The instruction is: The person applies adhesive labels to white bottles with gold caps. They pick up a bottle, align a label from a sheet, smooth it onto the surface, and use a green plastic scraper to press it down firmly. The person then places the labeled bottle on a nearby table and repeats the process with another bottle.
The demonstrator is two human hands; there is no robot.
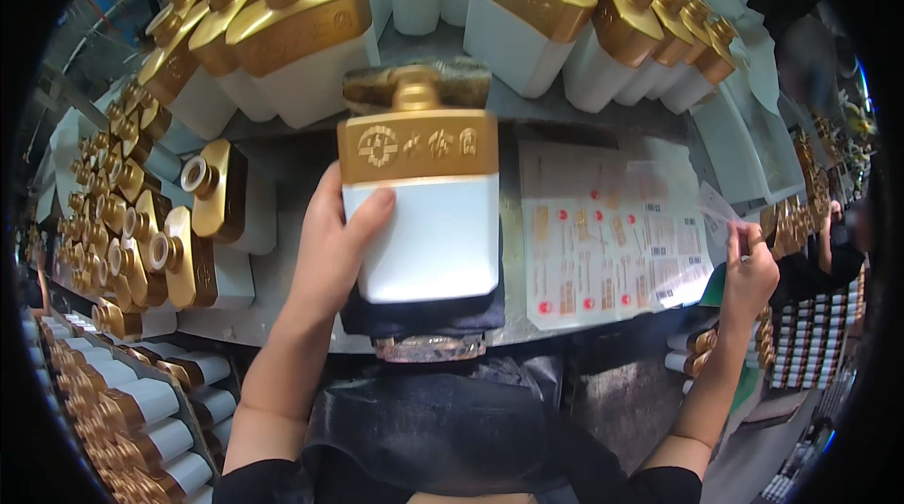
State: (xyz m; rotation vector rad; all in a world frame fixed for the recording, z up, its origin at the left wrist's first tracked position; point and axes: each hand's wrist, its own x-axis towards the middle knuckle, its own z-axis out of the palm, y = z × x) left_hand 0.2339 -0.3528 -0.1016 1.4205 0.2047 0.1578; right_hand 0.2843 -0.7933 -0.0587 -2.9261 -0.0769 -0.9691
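My left hand (pixel 330 245) grips the left side of a flat white bottle with a gold shoulder and neck (pixel 421 221), held upright over a dark cloth pad (pixel 424 317) at the bench's front edge. My right hand (pixel 749 270) is far to the right, pinching a small label (pixel 714 204) at the edge of a stack of label sheets (pixel 603 235) with red and gold marks.
Many white-and-gold bottles stand in rows at the back of the grey bench (pixel 311 33). More lie on their sides at the left (pixel 202 221). A rack of bottles (pixel 141 410) runs below left. Another person's dark sleeve (pixel 810 273) shows at right.
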